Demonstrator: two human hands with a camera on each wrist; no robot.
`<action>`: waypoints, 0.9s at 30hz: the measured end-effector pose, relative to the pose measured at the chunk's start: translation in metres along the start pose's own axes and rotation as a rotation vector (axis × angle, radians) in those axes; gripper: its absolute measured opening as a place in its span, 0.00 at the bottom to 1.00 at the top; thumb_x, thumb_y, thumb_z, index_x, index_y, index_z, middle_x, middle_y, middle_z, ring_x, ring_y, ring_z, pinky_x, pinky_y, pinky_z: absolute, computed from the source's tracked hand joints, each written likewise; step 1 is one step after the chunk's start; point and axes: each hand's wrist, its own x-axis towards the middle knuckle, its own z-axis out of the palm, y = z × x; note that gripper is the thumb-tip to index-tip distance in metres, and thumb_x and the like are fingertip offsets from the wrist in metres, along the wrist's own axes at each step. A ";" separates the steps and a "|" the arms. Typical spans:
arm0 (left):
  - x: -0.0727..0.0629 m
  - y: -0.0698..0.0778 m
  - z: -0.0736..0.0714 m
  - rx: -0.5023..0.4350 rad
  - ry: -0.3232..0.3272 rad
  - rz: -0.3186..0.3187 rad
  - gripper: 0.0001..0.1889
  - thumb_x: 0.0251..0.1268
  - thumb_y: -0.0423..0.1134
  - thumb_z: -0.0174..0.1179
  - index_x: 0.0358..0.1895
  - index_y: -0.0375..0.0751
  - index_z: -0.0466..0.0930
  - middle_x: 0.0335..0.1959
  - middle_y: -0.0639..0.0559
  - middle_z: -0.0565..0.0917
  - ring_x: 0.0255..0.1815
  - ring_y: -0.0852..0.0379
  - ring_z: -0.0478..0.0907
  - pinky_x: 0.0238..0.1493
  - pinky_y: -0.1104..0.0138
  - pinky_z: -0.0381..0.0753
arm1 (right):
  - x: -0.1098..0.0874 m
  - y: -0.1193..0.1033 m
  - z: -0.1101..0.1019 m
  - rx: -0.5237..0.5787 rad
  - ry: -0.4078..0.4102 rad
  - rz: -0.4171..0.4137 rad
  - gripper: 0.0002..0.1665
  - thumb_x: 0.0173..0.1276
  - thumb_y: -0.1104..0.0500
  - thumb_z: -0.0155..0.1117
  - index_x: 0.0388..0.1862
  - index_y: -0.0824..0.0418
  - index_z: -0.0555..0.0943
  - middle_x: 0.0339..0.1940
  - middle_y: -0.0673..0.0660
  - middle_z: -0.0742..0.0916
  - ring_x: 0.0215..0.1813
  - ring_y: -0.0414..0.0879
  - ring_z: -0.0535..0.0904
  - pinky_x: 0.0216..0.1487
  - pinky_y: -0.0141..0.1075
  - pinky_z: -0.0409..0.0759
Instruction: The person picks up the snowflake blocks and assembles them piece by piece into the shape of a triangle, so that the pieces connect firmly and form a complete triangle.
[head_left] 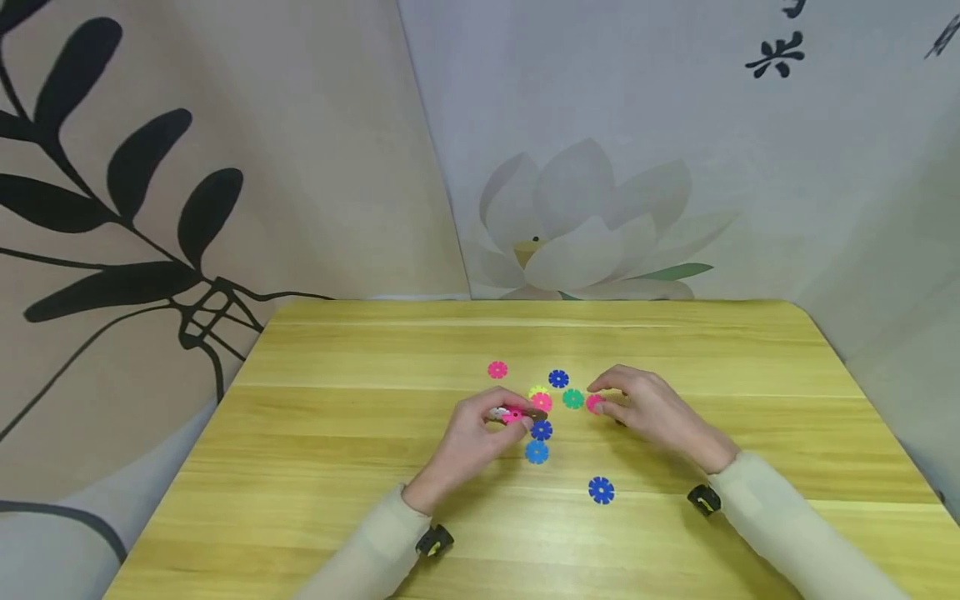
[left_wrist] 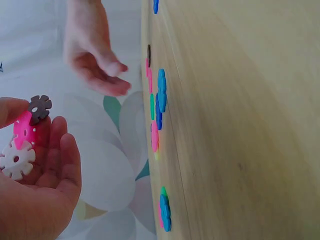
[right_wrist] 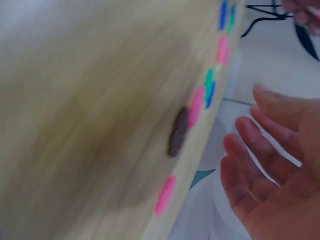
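Note:
My left hand (head_left: 480, 427) pinches a short chain of notched plastic discs. In the left wrist view the chain has a white disc (left_wrist: 17, 161), a pink disc (left_wrist: 23, 132) and a dark brown disc (left_wrist: 40, 108), joined edge to edge. My right hand (head_left: 658, 417) hovers just over the table with its fingers loosely bent and nothing held. Nearest to it in the head view is a loose pink disc (head_left: 594, 404), partly behind the fingertips. A brown disc (right_wrist: 178, 132) lies beside that pink one in the right wrist view.
Several loose discs lie flat on the wooden table (head_left: 337, 467): a green disc (head_left: 573, 398), a dark blue disc (head_left: 558, 378), a light blue disc (head_left: 537, 452), a far pink disc (head_left: 497, 369) and a near blue disc (head_left: 602, 490). A printed curtain (head_left: 337, 167) hangs behind the table.

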 end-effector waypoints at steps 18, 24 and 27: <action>0.001 0.008 0.004 -0.039 0.026 -0.047 0.05 0.70 0.37 0.64 0.44 0.47 0.87 0.44 0.59 0.89 0.43 0.55 0.84 0.48 0.57 0.82 | 0.014 0.018 0.011 -0.125 -0.144 0.056 0.08 0.66 0.61 0.76 0.41 0.58 0.84 0.39 0.49 0.83 0.42 0.46 0.76 0.49 0.44 0.80; 0.002 0.010 0.007 -0.106 0.024 -0.080 0.05 0.70 0.36 0.64 0.45 0.42 0.86 0.44 0.51 0.89 0.41 0.38 0.85 0.30 0.70 0.78 | 0.013 0.015 0.009 -0.026 -0.114 0.086 0.07 0.70 0.65 0.71 0.38 0.55 0.81 0.32 0.44 0.84 0.34 0.41 0.77 0.39 0.36 0.81; 0.003 0.009 0.007 -0.117 0.029 -0.092 0.06 0.71 0.36 0.64 0.45 0.41 0.86 0.44 0.49 0.89 0.41 0.36 0.84 0.29 0.72 0.75 | 0.010 0.011 0.008 0.009 -0.082 0.083 0.07 0.70 0.66 0.70 0.39 0.56 0.81 0.33 0.45 0.85 0.35 0.40 0.78 0.37 0.35 0.82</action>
